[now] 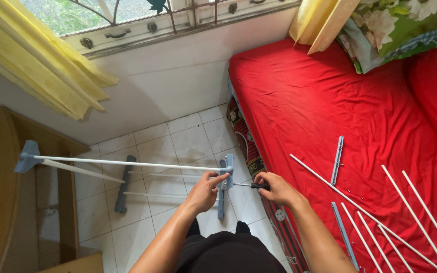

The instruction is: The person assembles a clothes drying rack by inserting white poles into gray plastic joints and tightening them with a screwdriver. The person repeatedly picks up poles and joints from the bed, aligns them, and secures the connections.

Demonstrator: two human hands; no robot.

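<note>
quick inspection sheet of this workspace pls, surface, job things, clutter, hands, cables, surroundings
surface: white tiled floor beside a bed with a red sheet
job's things: part-built rack frame of white rods and grey-blue brackets; screwdriver at its bracket
clutter: loose white rods and two grey-blue bars on the bed
hands: left hand steadies the bracket; right hand grips the screwdriver
cables: nothing seen
surroundings: window with yellow curtain, floral pillow, wooden furniture
</note>
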